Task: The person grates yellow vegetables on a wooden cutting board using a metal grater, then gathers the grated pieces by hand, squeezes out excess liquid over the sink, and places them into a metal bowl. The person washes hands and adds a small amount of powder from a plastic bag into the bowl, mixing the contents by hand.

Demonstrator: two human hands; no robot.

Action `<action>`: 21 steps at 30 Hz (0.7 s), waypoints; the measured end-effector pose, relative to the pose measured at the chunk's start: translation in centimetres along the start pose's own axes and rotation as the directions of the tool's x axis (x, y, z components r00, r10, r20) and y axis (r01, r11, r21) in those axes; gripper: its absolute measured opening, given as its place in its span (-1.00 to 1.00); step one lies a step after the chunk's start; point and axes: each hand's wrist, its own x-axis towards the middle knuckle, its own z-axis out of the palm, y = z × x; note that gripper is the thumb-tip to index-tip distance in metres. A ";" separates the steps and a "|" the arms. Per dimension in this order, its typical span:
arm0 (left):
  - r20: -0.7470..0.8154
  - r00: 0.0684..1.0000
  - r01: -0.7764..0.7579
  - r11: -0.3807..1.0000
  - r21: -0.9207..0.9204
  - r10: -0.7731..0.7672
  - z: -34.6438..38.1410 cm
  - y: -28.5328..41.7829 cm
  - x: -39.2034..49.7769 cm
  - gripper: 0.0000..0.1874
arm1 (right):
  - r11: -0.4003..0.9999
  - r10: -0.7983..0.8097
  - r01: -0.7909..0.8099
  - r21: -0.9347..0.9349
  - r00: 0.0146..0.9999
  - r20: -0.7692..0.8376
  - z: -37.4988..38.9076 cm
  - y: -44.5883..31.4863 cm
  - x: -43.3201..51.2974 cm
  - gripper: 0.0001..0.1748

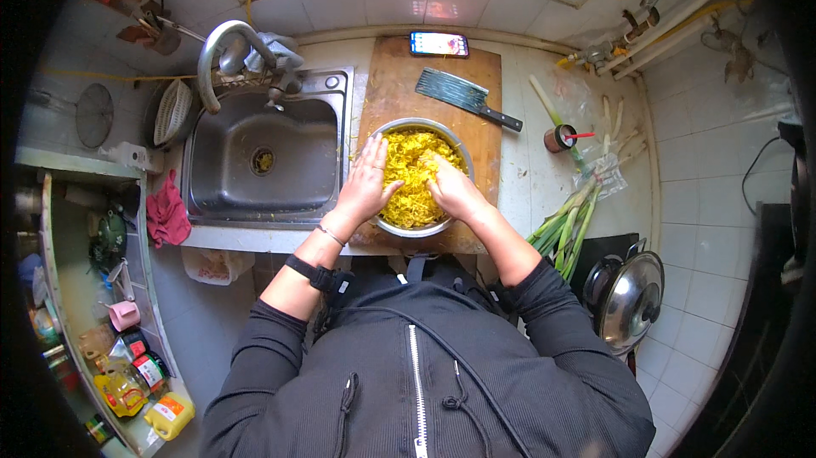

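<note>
A round metal bowl (470, 158) stands on the wooden cutting board (392, 82), filled with yellow shredded food (414, 203). My left hand (368, 179) lies along the bowl's left rim, its fingers straight and its thumb spread over the shreds. From the right, my right hand (454, 189) reaches into the bowl. Its fingertips are sunk in the yellow shreds, so their grip is hidden. Behind the bowl, a cleaver (454, 91) with a black handle rests across the board, and yellow bits cling around the bowl. A lit phone (438, 44) sits at the board's far edge.
A steel sink (236, 171) with a curved faucet (233, 28) is on the left, with a red cloth (168, 209) at its corner. To the right are a small jar (560, 138) with a red spoon and green onions (567, 222). A lidded pan (631, 298) stands lower right.
</note>
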 end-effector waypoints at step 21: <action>0.279 0.959 0.037 0.999 0.029 -0.043 0.9 1.5 0.4 0.29 | 0.964 -0.041 0.081 -0.253 0.987 0.157 0.7 1.8 5.0 0.27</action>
